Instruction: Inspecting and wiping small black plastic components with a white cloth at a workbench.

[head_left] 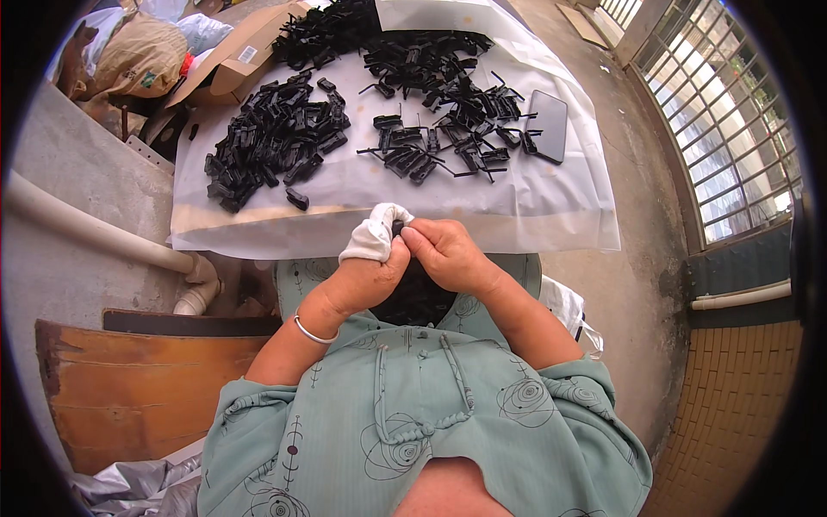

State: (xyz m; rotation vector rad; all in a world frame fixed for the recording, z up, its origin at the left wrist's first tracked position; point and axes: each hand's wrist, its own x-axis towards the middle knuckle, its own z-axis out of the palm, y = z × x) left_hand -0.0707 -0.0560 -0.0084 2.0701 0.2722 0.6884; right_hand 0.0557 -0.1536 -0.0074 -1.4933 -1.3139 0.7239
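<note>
My left hand (379,258), its fingers wrapped in a white cloth or part glove (372,235), is closed on a small black plastic part (397,227). My bare right hand (452,255) pinches at the same part from the right, thumb and fingers pressed together. Most of that part is hidden by the fingers. Both hands meet just off the table's near edge. Beyond them lies a pile of short black plastic parts (280,129) on the left. Another heap of black parts with thin stems (482,112) spreads on the right. One loose black part (296,199) lies nearest me.
White sheeting (517,215) covers the table. A dark phone (548,127) lies at its right, an open cardboard box (237,56) at the far left. More black pieces (413,297) show dimly below my hands. A pipe (103,220) and wooden board (146,388) are left; a barred window (732,112) is right.
</note>
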